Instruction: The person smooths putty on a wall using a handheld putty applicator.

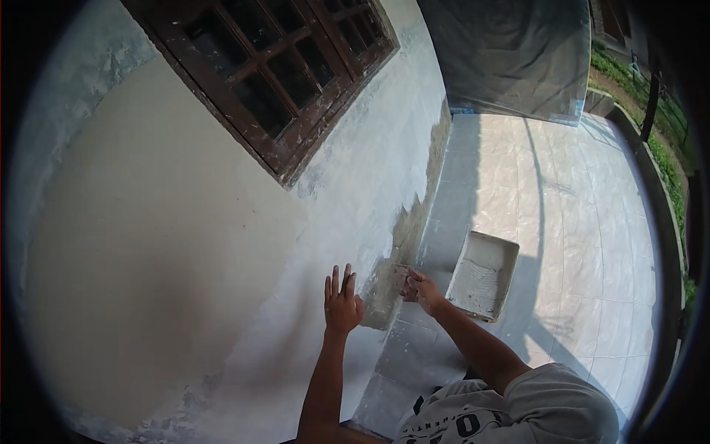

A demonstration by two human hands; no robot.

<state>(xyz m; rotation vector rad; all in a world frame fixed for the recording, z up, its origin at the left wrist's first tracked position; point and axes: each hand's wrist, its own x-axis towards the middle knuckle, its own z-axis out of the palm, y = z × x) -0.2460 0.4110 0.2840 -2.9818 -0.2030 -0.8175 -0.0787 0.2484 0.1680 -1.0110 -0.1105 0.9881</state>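
Observation:
My left hand (342,302) is raised with its fingers spread, against or just in front of the white wall (274,325), and holds nothing. To its right, my right hand (425,291) grips a small, flat, stained scraper (403,282) low at the wall. The scraper is over the rough grey unpainted strip (381,300) along the wall's base. Right of that hand, a rectangular tray (481,275) with pale grey-white paste inside rests on the floor. Whether the scraper's edge touches the wall, I cannot tell.
A brown wooden window (277,66) with dark panes is set in the wall above. Pale floor tiles (577,244) stretch to the right, partly sunlit. A dark sheet (510,59) hangs at the far end. A low ledge (658,192) borders grass at the right.

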